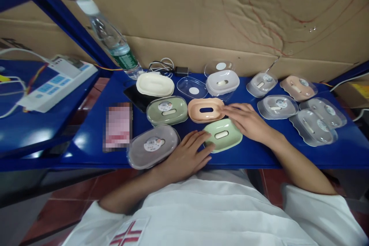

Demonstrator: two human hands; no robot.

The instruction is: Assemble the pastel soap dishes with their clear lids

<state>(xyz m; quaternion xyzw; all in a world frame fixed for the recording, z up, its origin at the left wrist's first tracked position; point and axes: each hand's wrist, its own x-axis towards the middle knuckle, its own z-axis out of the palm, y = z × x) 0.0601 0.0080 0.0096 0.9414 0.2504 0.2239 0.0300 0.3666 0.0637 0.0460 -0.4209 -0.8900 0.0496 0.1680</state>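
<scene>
A light green soap dish (233, 137) with a white oval piece in its slot lies between my hands. My left hand (187, 155) has its fingers stretched and spread, with the tips at the dish's left rim. My right hand (246, 121) reaches in from the right, fingers extended, tips against the right end of a peach soap dish (196, 115). Its thumb side is close to the green dish's upper right rim; whether it touches is unclear. Through the peach dish's oval slot the blue table shows. A grey lidded soap dish (141, 157) sits beside my left hand.
Behind are a lidded green dish (181, 103), a cream dish (155, 84), a clear lid (187, 84) and a pale lilac dish (230, 82). Several lidded dishes (278, 113) stand right. A water bottle (123, 57), a power strip (57, 88) and a blurred-out rectangular item (118, 127) are left.
</scene>
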